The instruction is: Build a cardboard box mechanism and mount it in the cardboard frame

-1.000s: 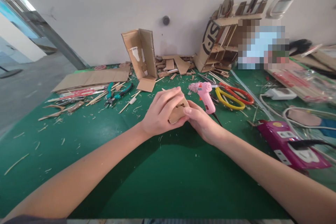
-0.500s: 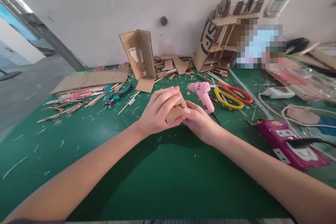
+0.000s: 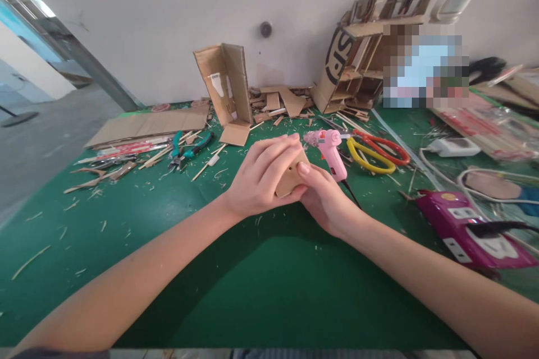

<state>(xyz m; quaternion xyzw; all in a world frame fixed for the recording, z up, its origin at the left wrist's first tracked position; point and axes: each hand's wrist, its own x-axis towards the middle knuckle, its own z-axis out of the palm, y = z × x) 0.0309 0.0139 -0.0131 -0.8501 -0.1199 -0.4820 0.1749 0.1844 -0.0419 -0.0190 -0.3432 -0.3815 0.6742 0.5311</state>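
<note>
Between both hands, above the green table, is a small piece of cardboard with small dark holes in its face. My left hand wraps over its left side and top, fingers laid across it. My right hand grips its right side, with the thumb pressed on the face near a hole. The fingers hide much of the piece, so its full shape cannot be made out. Just beyond the right hand lies a pink hot glue gun, beside scissors with yellow and red handles.
A folded cardboard stand and a cardboard shelf stand by the wall, with cardboard scraps between them. Teal-handled pliers and sticks lie at left. A purple power strip with cables sits at right on the green table.
The right thumb has shifted up onto the cardboard's face, and the dark slot seen before is now mostly covered. The view has shifted slightly; both hands still hold the piece.
</note>
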